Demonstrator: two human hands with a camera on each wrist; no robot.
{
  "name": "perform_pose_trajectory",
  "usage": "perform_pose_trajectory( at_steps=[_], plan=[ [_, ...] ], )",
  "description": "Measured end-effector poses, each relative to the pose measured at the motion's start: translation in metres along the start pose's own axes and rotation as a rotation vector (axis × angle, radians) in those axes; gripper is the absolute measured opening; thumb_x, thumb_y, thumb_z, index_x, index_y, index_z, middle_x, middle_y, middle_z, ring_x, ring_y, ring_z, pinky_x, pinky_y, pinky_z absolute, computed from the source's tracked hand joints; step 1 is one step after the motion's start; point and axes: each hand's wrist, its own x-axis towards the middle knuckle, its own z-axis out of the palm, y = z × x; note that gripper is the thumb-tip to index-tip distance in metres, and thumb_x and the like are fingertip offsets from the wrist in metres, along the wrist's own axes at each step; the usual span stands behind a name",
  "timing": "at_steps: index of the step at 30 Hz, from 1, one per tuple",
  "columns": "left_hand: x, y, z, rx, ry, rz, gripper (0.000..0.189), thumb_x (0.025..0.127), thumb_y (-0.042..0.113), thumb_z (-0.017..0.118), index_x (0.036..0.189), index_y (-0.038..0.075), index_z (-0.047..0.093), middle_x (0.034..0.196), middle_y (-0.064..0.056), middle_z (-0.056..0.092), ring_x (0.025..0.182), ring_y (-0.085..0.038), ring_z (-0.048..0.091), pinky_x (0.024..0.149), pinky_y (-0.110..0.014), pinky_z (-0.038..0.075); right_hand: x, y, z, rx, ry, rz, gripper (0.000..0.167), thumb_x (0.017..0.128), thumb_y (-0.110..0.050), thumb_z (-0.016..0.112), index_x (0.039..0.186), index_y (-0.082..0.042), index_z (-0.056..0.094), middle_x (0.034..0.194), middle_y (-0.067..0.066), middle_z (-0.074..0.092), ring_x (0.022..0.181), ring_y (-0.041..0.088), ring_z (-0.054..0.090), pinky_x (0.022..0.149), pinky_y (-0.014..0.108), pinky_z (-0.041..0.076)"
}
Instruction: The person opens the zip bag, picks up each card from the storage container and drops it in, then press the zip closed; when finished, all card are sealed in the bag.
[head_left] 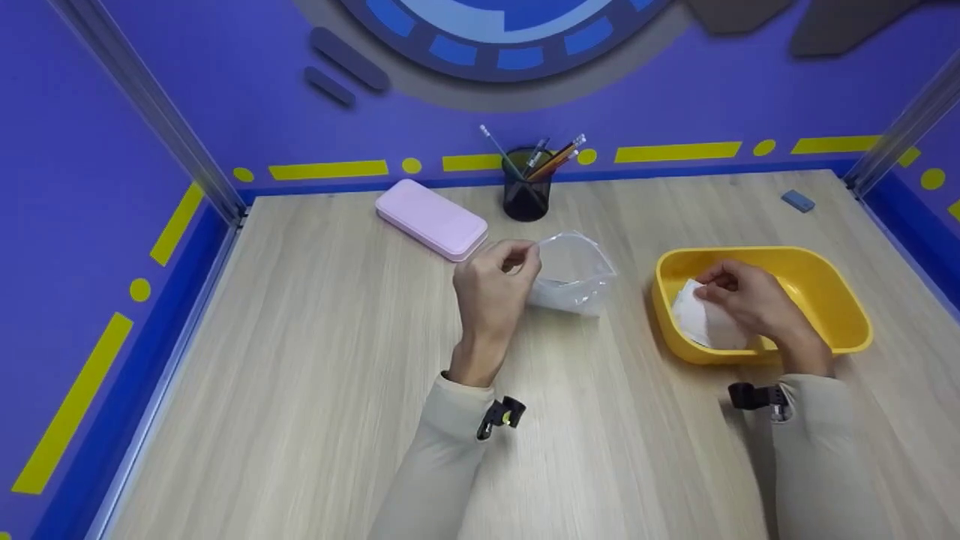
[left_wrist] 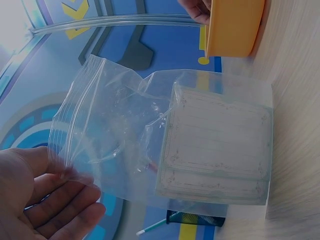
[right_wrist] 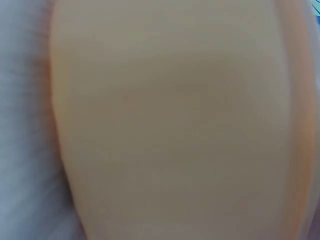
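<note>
My left hand [head_left: 491,292] pinches the top corner of a clear zip-lock bag [head_left: 577,292], whose mouth gapes. In the left wrist view the bag [left_wrist: 122,125] stands on the table with pale cards printed with ornate borders [left_wrist: 215,145] in its lower part. Over to the right, my right hand [head_left: 754,300] reaches into a yellow bin [head_left: 847,300]. Its thumb and fingers pinch white paper pieces [head_left: 697,319] near the bin's left wall. Only the bin's outer wall [right_wrist: 175,130] fills most of the right wrist view, so that hand is hidden there.
A pink case [head_left: 433,219] lies behind my left hand. Beside it stands a black mesh cup [head_left: 526,199] with pencils and pens. A small blue eraser-like block [head_left: 798,200] sits at the back right. Printed purple panels [head_left: 225,97] enclose the wooden table.
</note>
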Motion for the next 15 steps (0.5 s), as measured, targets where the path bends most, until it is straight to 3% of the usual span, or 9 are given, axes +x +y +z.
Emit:
perform_pose_trajectory(
  at_steps=[4, 6, 10, 15],
  plan=[
    [0.000, -0.001, 0.001, 0.007, 0.000, 0.004, 0.005, 0.087, 0.002, 0.078, 0.086, 0.003, 0.083, 0.079, -0.003, 0.078, 0.069, -0.014, 0.072, 0.067, -0.026, 0.059, -0.003, -0.002, -0.003, -0.009, 0.013, -0.014, 0.029, 0.110, -0.015, 0.060, 0.131, 0.004, 0.061, 0.122, 0.024, 0.063, 0.108, 0.036, 0.054, 0.094, 0.037, 0.045],
    [-0.001, -0.001, 0.001, 0.007, 0.000, 0.006, 0.005, 0.086, 0.002, 0.078, 0.087, 0.004, 0.083, 0.080, -0.003, 0.078, 0.069, -0.013, 0.072, 0.067, -0.026, 0.059, -0.005, -0.004, -0.005, -0.016, 0.031, -0.023, 0.031, 0.110, -0.016, 0.059, 0.134, 0.004, 0.061, 0.123, 0.024, 0.062, 0.109, 0.036, 0.054, 0.093, 0.032, 0.045],
    [-0.001, -0.002, 0.001, 0.005, -0.004, 0.006, 0.005, 0.087, 0.002, 0.078, 0.086, 0.004, 0.082, 0.080, -0.003, 0.078, 0.070, -0.014, 0.073, 0.068, -0.026, 0.059, -0.010, -0.010, -0.010, -0.040, 0.077, -0.047, 0.035, 0.109, -0.015, 0.060, 0.140, 0.002, 0.060, 0.125, 0.025, 0.062, 0.109, 0.037, 0.054, 0.077, 0.015, 0.044],
    [-0.001, -0.002, 0.001, 0.001, -0.001, 0.009, 0.005, 0.087, 0.000, 0.078, 0.086, 0.003, 0.082, 0.080, -0.004, 0.078, 0.071, -0.015, 0.073, 0.069, -0.026, 0.059, -0.016, -0.019, -0.015, -0.044, 0.157, -0.071, 0.036, 0.109, -0.013, 0.059, 0.143, -0.001, 0.060, 0.127, 0.025, 0.063, 0.108, 0.039, 0.056, 0.070, 0.011, 0.044]
  ],
)
